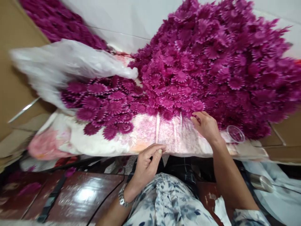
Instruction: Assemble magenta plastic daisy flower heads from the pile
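A tall heap of magenta artificial flowers [218, 66] fills the back and right of the cloth-covered table [117, 147]. To the left lies a lower, flatter pile of the same flower heads [105, 105]. My right hand [207, 125] is at the front edge of the tall heap, thumb and fingers pinched together by a flower; whatever is between them is too small to make out. My left hand [150, 158], with a watch on the wrist, is over the table's front edge. Its thumb and forefinger press together, and I cannot make out anything between them.
A clear round plastic container [235, 134] sits right of my right hand. White plastic sheeting [77, 61] lies across the left, beside cardboard [21, 59]. More magenta flowers [63, 23] are at the back left. Below are a reddish floor [87, 191] and a dark cable [105, 198].
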The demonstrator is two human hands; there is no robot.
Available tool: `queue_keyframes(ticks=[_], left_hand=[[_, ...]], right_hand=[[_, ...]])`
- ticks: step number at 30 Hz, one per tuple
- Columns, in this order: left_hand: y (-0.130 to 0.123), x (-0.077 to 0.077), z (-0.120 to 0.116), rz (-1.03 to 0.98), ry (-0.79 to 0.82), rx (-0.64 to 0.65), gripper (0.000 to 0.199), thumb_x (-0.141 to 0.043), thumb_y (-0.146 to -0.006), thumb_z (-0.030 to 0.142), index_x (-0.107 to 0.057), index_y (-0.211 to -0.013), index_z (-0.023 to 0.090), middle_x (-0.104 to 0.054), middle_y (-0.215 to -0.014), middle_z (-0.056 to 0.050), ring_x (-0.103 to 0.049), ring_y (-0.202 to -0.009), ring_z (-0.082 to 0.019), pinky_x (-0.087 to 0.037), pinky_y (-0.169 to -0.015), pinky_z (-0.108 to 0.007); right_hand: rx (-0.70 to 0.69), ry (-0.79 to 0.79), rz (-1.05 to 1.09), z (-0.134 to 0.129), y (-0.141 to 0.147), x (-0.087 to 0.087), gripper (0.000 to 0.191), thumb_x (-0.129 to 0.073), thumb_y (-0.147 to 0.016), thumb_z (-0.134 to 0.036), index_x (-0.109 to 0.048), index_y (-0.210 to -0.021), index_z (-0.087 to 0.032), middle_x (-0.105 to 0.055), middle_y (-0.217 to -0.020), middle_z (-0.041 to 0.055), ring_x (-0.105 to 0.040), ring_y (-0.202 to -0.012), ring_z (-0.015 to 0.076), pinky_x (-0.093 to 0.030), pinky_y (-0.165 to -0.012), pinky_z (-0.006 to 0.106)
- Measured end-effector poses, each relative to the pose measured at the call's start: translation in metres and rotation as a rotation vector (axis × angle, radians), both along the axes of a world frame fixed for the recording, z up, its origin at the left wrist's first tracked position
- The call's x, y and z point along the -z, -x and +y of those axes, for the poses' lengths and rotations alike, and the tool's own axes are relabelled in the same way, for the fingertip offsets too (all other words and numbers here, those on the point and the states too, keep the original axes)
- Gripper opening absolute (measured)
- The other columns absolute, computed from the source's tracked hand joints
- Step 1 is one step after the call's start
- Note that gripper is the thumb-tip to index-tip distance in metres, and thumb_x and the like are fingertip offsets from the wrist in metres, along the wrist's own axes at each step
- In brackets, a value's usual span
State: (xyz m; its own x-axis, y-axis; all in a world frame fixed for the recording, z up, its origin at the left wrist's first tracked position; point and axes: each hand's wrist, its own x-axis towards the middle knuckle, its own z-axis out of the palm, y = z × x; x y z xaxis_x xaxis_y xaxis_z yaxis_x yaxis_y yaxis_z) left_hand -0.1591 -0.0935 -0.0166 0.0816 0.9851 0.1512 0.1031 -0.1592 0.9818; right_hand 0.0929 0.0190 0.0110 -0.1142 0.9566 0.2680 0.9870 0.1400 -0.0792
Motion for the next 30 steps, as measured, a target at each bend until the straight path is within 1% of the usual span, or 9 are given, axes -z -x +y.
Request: queue_keyframes(ticks=[3,6,12,16,19,21,24,27,30], left_hand=[[0.001,-0.006,-0.003,0.01,-0.024,-0.011,0.023,-0.048,-0.089,0.023,-0.069,-0.089,0.014,-0.071,-0.082,-0.007,-0.066,-0.076,-0.015,-0.051,-0.07,-0.023],[0.011,-0.009,-0.004,0.039,-0.076,-0.084,0.024,-0.047,-0.089,0.023,-0.069,-0.088,0.014,-0.07,-0.08,-0.007,-0.066,-0.075,-0.015,-0.051,-0.069,-0.025],[0.057,-0.004,0.001,0.175,-0.115,-0.458,0.02,-0.049,-0.087,0.023,-0.067,-0.089,0.016,-0.071,-0.082,-0.005,-0.065,-0.078,-0.016,-0.051,-0.074,-0.027],[0.089,-0.004,0.026,0.411,-0.243,-0.661,0.02,-0.05,-0.084,0.022,-0.067,-0.093,0.016,-0.07,-0.089,-0.007,-0.064,-0.086,-0.018,-0.049,-0.082,-0.031],[0.103,-0.011,0.054,0.653,-0.308,-0.707,0.029,-0.049,-0.083,0.02,-0.064,-0.107,0.014,-0.067,-0.103,-0.012,-0.06,-0.099,-0.022,-0.044,-0.093,-0.036],[0.107,-0.018,0.074,0.811,-0.274,-0.691,0.037,-0.049,-0.085,0.025,-0.059,-0.118,0.012,-0.063,-0.117,-0.015,-0.054,-0.111,-0.026,-0.036,-0.102,-0.041],[0.107,-0.024,0.101,0.97,-0.152,-0.643,0.05,-0.055,-0.083,0.038,-0.053,-0.127,0.013,-0.061,-0.12,-0.017,-0.051,-0.111,-0.034,-0.034,-0.098,-0.049],[0.105,-0.026,0.116,1.05,-0.059,-0.614,0.05,-0.058,-0.08,0.037,-0.054,-0.125,0.015,-0.064,-0.112,-0.017,-0.052,-0.107,-0.036,-0.035,-0.094,-0.052],[0.103,-0.028,0.118,1.009,-0.095,-0.693,0.045,-0.057,-0.08,0.029,-0.056,-0.124,0.016,-0.062,-0.118,-0.015,-0.05,-0.112,-0.034,-0.032,-0.099,-0.052]], right_hand=[[-0.033,-0.046,0.015,0.017,-0.006,0.02,0.036,-0.047,-0.085,-0.031,-0.063,-0.112,-0.013,-0.065,-0.095,0.0127,-0.061,-0.085,0.0228,-0.047,-0.078,0.032],[-0.048,-0.081,0.017,0.021,-0.008,0.025,0.038,-0.047,-0.084,-0.034,-0.064,-0.113,-0.014,-0.065,-0.091,0.0115,-0.061,-0.081,0.0229,-0.048,-0.075,0.033],[-0.097,-0.185,-0.016,-0.012,-0.006,0.008,0.038,-0.043,-0.087,-0.04,-0.068,-0.106,-0.018,-0.063,-0.081,0.0095,-0.058,-0.073,0.0227,-0.045,-0.065,0.033],[-0.101,-0.283,-0.003,-0.023,-0.009,0.013,0.04,-0.043,-0.087,-0.042,-0.07,-0.099,-0.016,-0.058,-0.072,0.0089,-0.054,-0.069,0.0222,-0.042,-0.061,0.033],[-0.115,-0.396,0.046,-0.026,-0.008,0.024,0.032,-0.047,-0.087,-0.038,-0.071,-0.095,-0.017,-0.057,-0.066,0.0053,-0.051,-0.063,0.0189,-0.041,-0.058,0.03],[-0.179,-0.441,0.066,-0.029,-0.004,0.031,0.026,-0.051,-0.087,-0.032,-0.07,-0.093,-0.017,-0.059,-0.066,0.0042,-0.054,-0.064,0.0177,-0.042,-0.058,0.028],[-0.339,-0.468,0.083,-0.035,0.003,0.042,0.018,-0.055,-0.085,-0.024,-0.069,-0.093,-0.016,-0.066,-0.074,0.0047,-0.059,-0.067,0.0164,-0.047,-0.064,0.027],[-0.443,-0.471,0.123,-0.039,0.005,0.047,0.015,-0.057,-0.084,-0.017,-0.067,-0.095,-0.015,-0.067,-0.079,0.0059,-0.062,-0.071,0.0161,-0.049,-0.072,0.028],[-0.455,-0.466,0.179,-0.043,0.002,0.045,0.017,-0.059,-0.082,-0.014,-0.066,-0.098,-0.014,-0.067,-0.081,0.0066,-0.062,-0.071,0.0161,-0.049,-0.072,0.029]])
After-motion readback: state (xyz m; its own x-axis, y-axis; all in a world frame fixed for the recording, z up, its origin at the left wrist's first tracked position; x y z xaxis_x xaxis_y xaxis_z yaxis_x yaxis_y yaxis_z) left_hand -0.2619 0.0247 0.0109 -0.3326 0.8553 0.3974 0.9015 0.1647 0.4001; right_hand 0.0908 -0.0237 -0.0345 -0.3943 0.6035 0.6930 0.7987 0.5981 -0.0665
